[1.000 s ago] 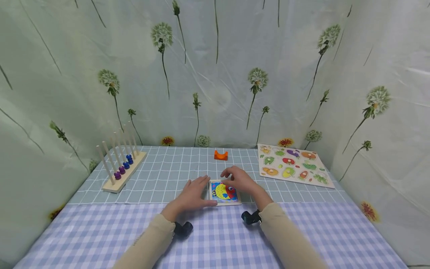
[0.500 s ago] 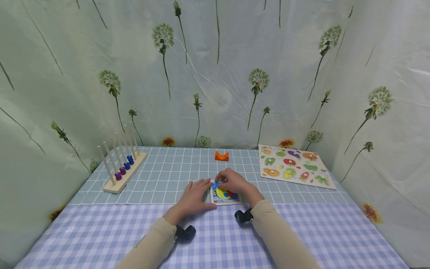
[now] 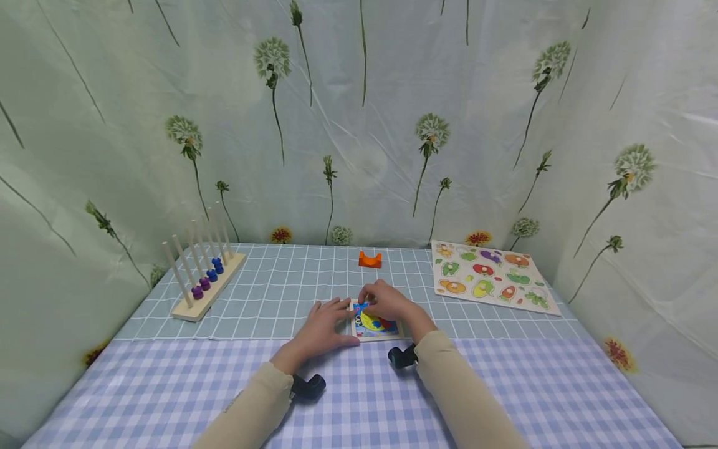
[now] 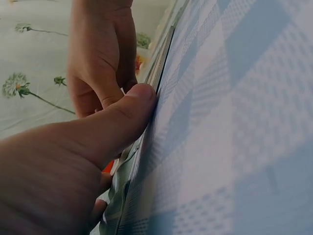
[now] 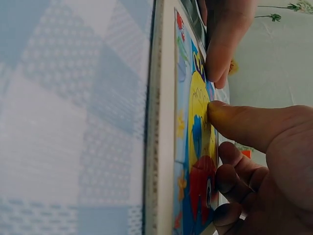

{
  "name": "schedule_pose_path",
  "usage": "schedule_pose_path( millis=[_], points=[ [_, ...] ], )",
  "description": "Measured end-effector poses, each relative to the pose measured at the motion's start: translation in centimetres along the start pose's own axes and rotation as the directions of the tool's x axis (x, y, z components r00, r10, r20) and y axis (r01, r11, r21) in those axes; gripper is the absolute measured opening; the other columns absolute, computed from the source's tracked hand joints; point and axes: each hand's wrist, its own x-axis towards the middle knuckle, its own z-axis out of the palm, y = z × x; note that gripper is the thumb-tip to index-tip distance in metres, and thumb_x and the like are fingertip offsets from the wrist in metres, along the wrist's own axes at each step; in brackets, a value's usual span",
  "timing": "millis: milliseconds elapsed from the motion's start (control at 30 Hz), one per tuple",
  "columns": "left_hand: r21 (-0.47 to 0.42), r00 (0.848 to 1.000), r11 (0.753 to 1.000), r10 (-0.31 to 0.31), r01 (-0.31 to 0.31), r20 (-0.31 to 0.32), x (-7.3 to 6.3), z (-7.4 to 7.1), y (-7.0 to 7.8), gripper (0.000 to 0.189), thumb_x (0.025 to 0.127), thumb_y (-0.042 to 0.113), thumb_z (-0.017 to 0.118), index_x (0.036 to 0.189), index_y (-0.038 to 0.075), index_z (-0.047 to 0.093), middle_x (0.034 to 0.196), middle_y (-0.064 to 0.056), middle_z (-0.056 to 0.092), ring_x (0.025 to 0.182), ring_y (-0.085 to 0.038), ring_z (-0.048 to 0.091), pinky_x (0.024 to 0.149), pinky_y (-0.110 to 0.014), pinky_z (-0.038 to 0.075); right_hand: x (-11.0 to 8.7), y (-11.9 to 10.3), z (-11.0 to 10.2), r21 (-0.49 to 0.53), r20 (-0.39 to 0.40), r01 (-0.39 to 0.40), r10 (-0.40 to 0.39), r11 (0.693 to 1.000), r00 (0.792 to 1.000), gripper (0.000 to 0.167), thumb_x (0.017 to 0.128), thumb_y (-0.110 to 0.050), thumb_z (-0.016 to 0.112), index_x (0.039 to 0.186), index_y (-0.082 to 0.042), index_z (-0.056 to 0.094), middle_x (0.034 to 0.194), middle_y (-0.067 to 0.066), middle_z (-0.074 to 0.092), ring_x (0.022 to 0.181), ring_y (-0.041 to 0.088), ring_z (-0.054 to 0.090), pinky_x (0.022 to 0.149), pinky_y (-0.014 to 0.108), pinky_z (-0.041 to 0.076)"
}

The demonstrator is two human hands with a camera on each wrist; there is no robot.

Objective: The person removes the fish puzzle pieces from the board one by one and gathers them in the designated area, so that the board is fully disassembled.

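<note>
A small wooden-framed jigsaw puzzle (image 3: 377, 335), printed with a yellow-and-red fish on blue, lies flat at the middle of the table. At its left side my left hand (image 3: 320, 327) is spread, the thumb by the near-left corner and the fingers by the far-left corner. Over its upper part my right hand (image 3: 391, 302) bends down with thumb and fingertips close to the picture. In the right wrist view, the right thumb (image 5: 239, 120) touches the yellow body of the fish, with the other fingers bent at the surface. Whether a piece is pinched there is hidden.
An orange arched block (image 3: 369, 260) stands beyond the puzzle. Back right lies a vegetable peg board (image 3: 488, 278). At the left stands a wooden peg rack (image 3: 203, 302) with several blue and purple beads. A blue-checked cloth (image 3: 359, 399) covers the near table.
My right hand has moved left over the puzzle, from its right side to its upper-left part, and its fingers have come down to the surface. The left hand has barely moved.
</note>
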Motion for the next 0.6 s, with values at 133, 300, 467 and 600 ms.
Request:
schedule_pose_path(
  millis=[133,300,467,600],
  points=[
    [-0.027,1.000,1.000,0.000,-0.001,-0.006,0.00,-0.08,0.05,0.058,0.079,0.047,0.081,0.128,0.017,0.069,0.152,-0.012,0.050,0.147,-0.041,0.037,0.116,-0.073,0.015,-0.05,-0.07,0.10,0.005,-0.002,-0.017,0.017,1.000,1.000,0.012,0.092,-0.015,0.070,0.103,-0.019,0.068,0.105,0.006,0.056,0.094,0.020,0.054,0.091,0.039,0.050],
    [-0.032,1.000,0.999,-0.018,0.018,0.005,0.00,-0.16,0.27,0.052,0.079,0.045,0.082,0.123,0.018,0.072,0.151,-0.013,0.051,0.147,-0.042,0.036,0.116,-0.074,0.014,-0.05,0.10,0.27,0.023,-0.008,-0.013,0.013,1.000,1.000,0.015,0.092,-0.015,0.070,0.107,-0.019,0.069,0.106,0.006,0.055,0.094,0.020,0.054,0.090,0.039,0.051],
    [-0.019,1.000,0.999,-0.026,0.026,0.014,-0.05,-0.23,0.41,0.052,0.080,0.046,0.081,0.124,0.019,0.072,0.152,-0.012,0.051,0.148,-0.040,0.035,0.117,-0.073,0.013,0.00,0.28,0.44,0.030,-0.017,-0.006,0.006,1.000,1.000,0.016,0.091,-0.018,0.072,0.106,-0.020,0.069,0.105,0.006,0.055,0.093,0.019,0.054,0.089,0.039,0.052],
    [-0.030,1.000,0.999,-0.020,0.020,0.013,-0.09,-0.28,0.36,0.050,0.083,0.046,0.079,0.124,0.019,0.072,0.152,-0.012,0.050,0.148,-0.039,0.035,0.117,-0.073,0.013,0.04,0.30,0.54,0.028,-0.029,-0.013,0.013,1.000,0.999,0.015,0.091,-0.023,0.073,0.105,-0.020,0.069,0.105,0.006,0.056,0.092,0.019,0.055,0.090,0.039,0.052]
  ],
)
